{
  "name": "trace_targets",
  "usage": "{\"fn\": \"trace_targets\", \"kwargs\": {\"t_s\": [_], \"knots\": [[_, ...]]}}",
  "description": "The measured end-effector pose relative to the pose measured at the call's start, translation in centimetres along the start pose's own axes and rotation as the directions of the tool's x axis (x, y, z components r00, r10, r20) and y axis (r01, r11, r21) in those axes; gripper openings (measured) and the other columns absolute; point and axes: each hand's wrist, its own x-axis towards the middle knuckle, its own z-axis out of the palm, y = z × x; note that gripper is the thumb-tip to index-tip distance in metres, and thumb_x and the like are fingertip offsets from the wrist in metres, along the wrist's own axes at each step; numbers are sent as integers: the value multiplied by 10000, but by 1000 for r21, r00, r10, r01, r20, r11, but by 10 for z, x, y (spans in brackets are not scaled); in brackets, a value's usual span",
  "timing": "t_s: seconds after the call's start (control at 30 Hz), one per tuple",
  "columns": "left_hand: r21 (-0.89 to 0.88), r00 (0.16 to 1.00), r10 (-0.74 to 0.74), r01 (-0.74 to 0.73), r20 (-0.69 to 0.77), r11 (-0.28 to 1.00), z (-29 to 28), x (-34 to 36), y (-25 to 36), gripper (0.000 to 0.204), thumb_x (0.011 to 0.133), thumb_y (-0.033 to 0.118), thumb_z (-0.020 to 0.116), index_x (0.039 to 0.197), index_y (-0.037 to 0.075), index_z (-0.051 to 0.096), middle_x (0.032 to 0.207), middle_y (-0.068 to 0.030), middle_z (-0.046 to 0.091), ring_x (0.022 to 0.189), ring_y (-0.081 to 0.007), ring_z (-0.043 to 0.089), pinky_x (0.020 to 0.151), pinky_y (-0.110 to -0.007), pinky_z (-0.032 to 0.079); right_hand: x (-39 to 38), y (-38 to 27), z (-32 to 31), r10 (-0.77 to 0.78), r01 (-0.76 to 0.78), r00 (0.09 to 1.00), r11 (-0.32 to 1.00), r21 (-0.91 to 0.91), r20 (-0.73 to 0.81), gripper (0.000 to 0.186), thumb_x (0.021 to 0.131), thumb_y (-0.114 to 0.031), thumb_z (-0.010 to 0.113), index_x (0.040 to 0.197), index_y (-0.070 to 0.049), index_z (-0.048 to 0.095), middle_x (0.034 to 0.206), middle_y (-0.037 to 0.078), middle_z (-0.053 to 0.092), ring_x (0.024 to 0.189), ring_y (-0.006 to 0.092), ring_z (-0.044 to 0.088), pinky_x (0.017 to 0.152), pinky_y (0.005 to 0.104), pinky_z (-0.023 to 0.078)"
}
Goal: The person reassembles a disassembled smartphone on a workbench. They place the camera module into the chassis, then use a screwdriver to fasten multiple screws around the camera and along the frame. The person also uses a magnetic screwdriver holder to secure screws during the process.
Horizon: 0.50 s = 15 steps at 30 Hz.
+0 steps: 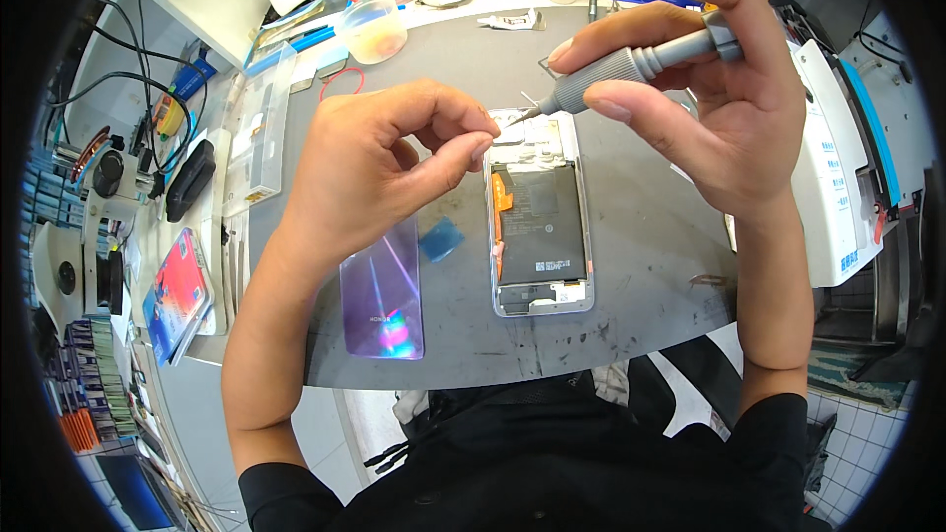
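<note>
My right hand (724, 103) grips a grey precision screwdriver (596, 77), its thin tip angled down to the left over the top of an opened phone (588, 286). Close to that tip, the thumb and forefinger of my left hand (389, 153) are pinched together; whatever they hold is too small to make out. The phone lies upright on the dark mat, showing a black battery (542, 236) and an orange flex cable (501, 199). Left of it lie a shiny purple back cover (382, 300) and a small blue translucent sheet (441, 238).
Along the far edge stand plastic tubs (372, 30) and a small tube (512, 22). A clear plastic box (266, 138) and a stack of phone boxes (179, 291) sit at the left. White equipment (828, 167) borders the mat (650, 325) on the right.
</note>
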Motion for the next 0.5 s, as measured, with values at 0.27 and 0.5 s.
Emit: {"fn": "trace_targets", "kwargs": {"t_s": [0.27, 0.5], "knots": [[94, 994, 102, -100, -23, 991, 2, -2, -3, 95, 834, 106, 826, 868, 59, 752, 714, 10, 709, 600, -38, 627, 471, -195, 431, -2, 2, 6, -73, 82, 994, 989, -125, 81, 556, 837, 84, 742, 1327, 52, 480, 1312, 169, 599, 1008, 281, 744, 711, 279, 646], [141, 991, 126, -120, -34, 983, 2, -1, -2, 122, 816, 131, 844, 830, 74, 737, 687, 20, 701, 591, -51, 627, 489, -205, 435, -2, -1, 6, -119, 128, 989, 985, -118, 83, 565, 817, 104, 748, 1312, 43, 483, 1318, 177, 593, 1015, 293, 742, 698, 275, 647]]}}
